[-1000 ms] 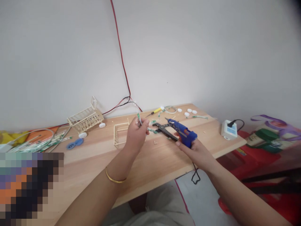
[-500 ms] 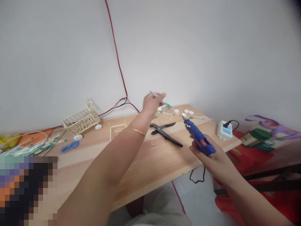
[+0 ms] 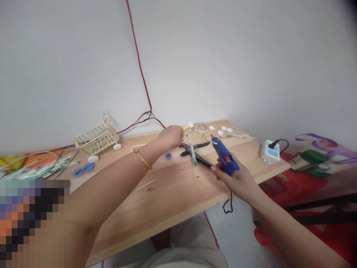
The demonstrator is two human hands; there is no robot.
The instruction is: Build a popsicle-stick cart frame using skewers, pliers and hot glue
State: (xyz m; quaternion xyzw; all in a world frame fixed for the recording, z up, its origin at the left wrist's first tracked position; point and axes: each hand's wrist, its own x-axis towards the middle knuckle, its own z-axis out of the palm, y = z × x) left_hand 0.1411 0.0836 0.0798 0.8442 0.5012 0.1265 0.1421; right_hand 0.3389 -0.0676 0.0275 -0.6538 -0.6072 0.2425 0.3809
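Note:
My right hand (image 3: 237, 178) is wrapped around a blue hot glue gun (image 3: 224, 154), its nozzle pointing away over the table. My left hand (image 3: 172, 137) is closed, knuckles up, above the table near the wall, and its fingertips are hidden. A yellow stick-like piece (image 3: 186, 127) shows just beyond it; I cannot tell if the fingers touch it. Black-handled pliers (image 3: 202, 159) lie spread between my hands. A clear strip with green marks (image 3: 193, 154) lies across them. A small blue cap (image 3: 168, 156) is below my left hand.
Left on the wooden table (image 3: 167, 208) stands a small stick-built cart (image 3: 96, 140) with white wheels, beside blue caps (image 3: 83, 169) and wrapped sticks (image 3: 41, 169). White caps (image 3: 223, 128) and a coiled tube (image 3: 200, 127) lie at the back. A power socket box (image 3: 270, 151) sits right.
My left hand has let go of the green-marked strip, now across the pliers, and has come down and slightly left. My right hand has shifted left with the glue gun.

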